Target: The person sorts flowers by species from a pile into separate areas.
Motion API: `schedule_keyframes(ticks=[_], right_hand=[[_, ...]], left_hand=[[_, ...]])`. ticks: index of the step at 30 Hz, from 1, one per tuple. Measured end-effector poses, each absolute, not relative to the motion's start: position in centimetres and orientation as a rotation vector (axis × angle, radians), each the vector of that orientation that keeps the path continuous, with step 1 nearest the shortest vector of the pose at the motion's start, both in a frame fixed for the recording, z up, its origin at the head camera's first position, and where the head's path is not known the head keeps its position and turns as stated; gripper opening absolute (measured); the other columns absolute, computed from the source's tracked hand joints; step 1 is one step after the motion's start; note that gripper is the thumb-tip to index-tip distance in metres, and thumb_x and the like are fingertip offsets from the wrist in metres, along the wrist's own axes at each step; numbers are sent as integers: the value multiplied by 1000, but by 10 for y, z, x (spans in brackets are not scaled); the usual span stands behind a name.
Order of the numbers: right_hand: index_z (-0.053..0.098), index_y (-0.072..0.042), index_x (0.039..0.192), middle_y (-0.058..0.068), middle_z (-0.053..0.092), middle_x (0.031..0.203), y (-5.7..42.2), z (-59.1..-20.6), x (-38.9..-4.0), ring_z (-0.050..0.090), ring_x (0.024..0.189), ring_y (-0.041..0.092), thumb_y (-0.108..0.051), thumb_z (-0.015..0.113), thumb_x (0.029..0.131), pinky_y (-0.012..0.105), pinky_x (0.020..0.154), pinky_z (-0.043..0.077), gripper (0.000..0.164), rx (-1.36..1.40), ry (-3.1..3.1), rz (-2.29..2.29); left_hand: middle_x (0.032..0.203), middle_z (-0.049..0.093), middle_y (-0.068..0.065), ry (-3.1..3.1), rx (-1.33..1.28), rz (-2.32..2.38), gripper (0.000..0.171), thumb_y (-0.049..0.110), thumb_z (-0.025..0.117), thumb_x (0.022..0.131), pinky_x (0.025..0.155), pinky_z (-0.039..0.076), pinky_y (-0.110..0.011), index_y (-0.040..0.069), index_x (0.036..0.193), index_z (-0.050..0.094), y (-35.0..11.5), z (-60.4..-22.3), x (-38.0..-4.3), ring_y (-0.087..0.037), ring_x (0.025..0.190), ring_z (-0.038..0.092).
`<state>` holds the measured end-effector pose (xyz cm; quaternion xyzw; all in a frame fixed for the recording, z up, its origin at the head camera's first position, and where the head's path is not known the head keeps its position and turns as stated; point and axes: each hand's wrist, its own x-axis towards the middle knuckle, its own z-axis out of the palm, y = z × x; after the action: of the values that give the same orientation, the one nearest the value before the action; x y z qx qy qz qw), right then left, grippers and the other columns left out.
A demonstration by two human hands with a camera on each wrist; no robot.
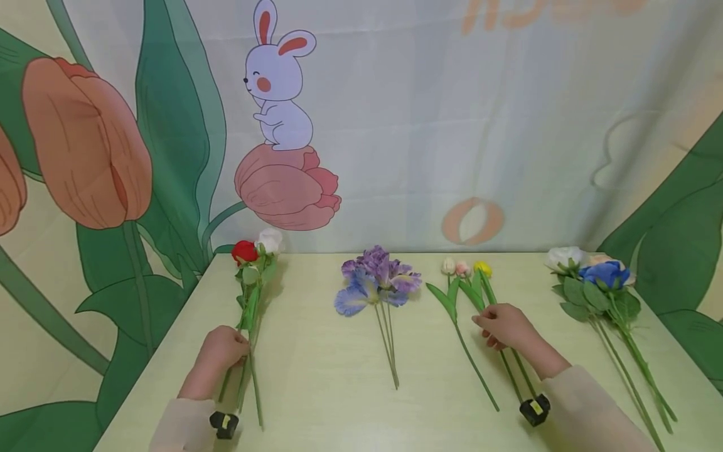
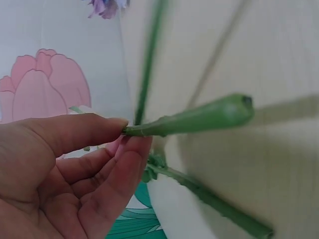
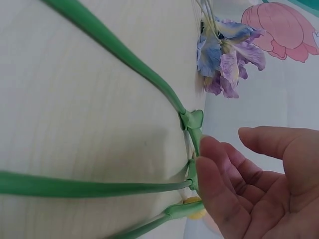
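Observation:
At the left of the table, my left hand (image 1: 223, 348) pinches a green flower stem (image 2: 209, 117) between thumb and index finger, near its lower end. That stem belongs to a bunch with a red rose (image 1: 245, 251) and a white rose (image 1: 270, 240); I cannot tell which bloom it carries. Another thorny stem (image 2: 219, 201) lies just below in the left wrist view. My right hand (image 1: 505, 326) hovers over tulip stems (image 3: 99, 188), thumb apart from loosely bent fingers, nothing between them. Their heads are a white tulip (image 1: 449, 266), a pink tulip (image 1: 463, 269) and a yellow tulip (image 1: 482, 269).
Purple and blue irises (image 1: 375, 279) lie mid-table, stems toward me. On the right lie a blue rose (image 1: 605, 274) and a white rose (image 1: 565, 258) with long stems. A printed curtain (image 1: 384, 125) hangs behind the pale table (image 1: 316, 389). Black wrist cameras sit near both cuffs.

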<state>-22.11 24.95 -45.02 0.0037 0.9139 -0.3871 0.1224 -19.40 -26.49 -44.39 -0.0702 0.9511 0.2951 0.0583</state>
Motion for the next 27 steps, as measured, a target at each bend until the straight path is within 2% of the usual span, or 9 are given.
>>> schedule_keyframes(ticks=[4,10,15,20,23,27], right_hand=[[60,4,91,13,63,79,250,-449,-220,62,62,18,-22,55,101,32,56,54,28,7,2661,-1148],[63,5,96,14,63,80,248,-446,-218,62,63,18,-22,54,101,33,57,55,30,-10,2670,-1143],[64,5,96,16,65,80,248,-440,-216,63,64,18,-24,53,102,35,58,56,32,-22,2684,-1150],[63,3,95,14,66,82,245,-427,-214,65,69,20,-27,54,101,37,62,57,31,-76,2705,-1223],[63,4,101,14,67,85,238,-419,-215,67,72,19,-26,56,101,35,64,58,31,-152,2726,-1275],[63,6,111,14,69,89,224,-409,-214,67,75,16,-22,57,100,31,66,58,30,-258,2721,-1355]], left_hand=[[65,67,-9,2875,-184,930,14,2,62,85,55,47,-26,-8,79,70,-265,-435,-192,-13,56,60],[72,68,-11,2866,-178,966,16,4,60,91,60,49,-29,-8,89,69,-263,-418,-188,-15,62,62],[76,69,-11,2855,-166,997,18,5,56,92,63,51,-31,-7,90,69,-260,-405,-186,-15,65,61],[88,71,-18,2863,-136,1063,21,6,55,92,65,56,-32,-10,99,68,-252,-394,-185,-16,68,66],[94,71,-23,2878,-119,1103,23,6,56,92,65,57,-32,-11,102,68,-242,-387,-184,-18,70,68],[94,71,-22,2885,-115,1175,20,8,60,93,64,57,-29,-8,102,68,-224,-378,-184,-17,69,67]])
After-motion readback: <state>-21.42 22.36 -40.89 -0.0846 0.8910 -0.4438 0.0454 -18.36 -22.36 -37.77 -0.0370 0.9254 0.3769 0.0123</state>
